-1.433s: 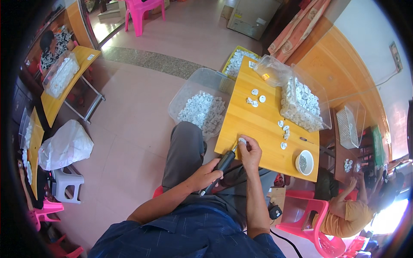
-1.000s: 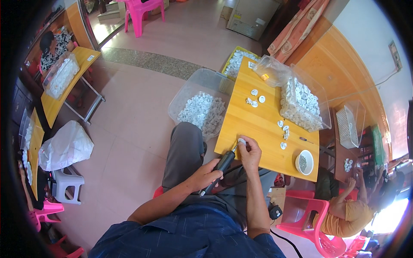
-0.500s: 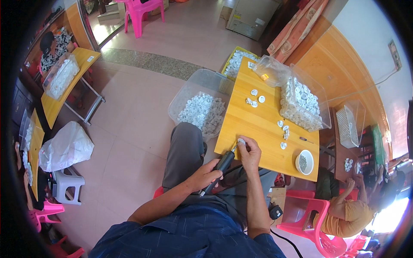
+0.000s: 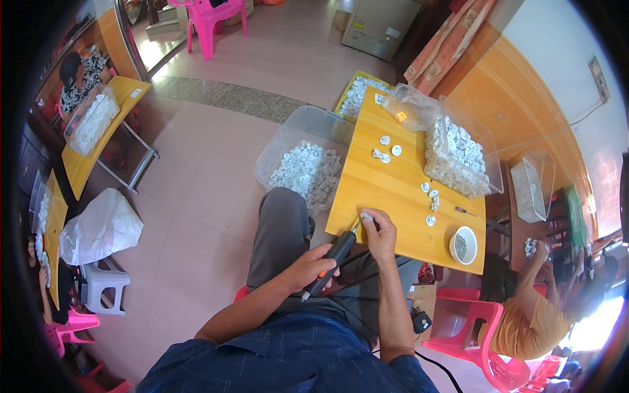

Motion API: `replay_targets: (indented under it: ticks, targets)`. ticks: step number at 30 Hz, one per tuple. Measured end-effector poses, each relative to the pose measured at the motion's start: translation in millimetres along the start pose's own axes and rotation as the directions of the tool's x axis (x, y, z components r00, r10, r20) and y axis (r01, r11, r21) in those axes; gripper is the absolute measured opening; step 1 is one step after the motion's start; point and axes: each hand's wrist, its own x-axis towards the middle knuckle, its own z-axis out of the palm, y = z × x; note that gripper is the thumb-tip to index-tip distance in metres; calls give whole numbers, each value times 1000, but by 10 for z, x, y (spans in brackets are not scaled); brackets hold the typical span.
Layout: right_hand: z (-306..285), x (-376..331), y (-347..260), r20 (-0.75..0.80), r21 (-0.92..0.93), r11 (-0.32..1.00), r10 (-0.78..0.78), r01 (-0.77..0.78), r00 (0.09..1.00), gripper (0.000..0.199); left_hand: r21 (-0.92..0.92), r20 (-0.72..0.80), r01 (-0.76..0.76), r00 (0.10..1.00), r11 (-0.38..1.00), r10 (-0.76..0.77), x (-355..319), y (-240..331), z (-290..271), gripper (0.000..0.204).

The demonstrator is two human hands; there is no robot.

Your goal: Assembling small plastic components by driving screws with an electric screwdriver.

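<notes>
Black handheld driver [image 4: 341, 246] sits tilted in the left hand [image 4: 316, 267], slim metal bit [image 4: 356, 226] pointing up toward a small white piece [image 4: 365, 216] pinched in the right hand [image 4: 381, 236], pretty hard to tell if they're touching tho

Well back from the left hand [image 4: 313, 267], toward the lower edge, a dark navy blue shirt [image 4: 288, 363] covers the torso. Fine, short pale strokes are scattered across its cloth, and what looks like a pocket edge [image 4: 252, 342] crosses the front on the left hand's side. The left sleeve [image 4: 180, 360] is short and loose, of the same navy; behind the right hand [image 4: 380, 237], the right sleeve [image 4: 407, 372] matches it. Both forearms are bare between sleeve hem and hand. Just beyond the left hand, on its outer side, shows plain dark grey cloth of the trousers [image 4: 280, 226], softly creased around the knee.
</notes>
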Motion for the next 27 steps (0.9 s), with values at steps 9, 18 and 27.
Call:
replay_targets:
  ticks: [9, 18, 27]
  targets:
    - [19, -22, -21, -14, -54, 998, -30, 30, 999, 17, -16, -21, 6, 1000, 1000, -6, -29, 39, 37, 23]
    - [27, -29, -52, -30, -104, 992, -68, 65, 997, 18, -56, 8, 0, 1000, 998, 0, 2, -14, 6, 23]
    - [26, -33, -52, -30, -95, 993, -79, 76, 996, 19, -42, 25, -11, 1000, 999, 12, 12, -18, -19, 25]
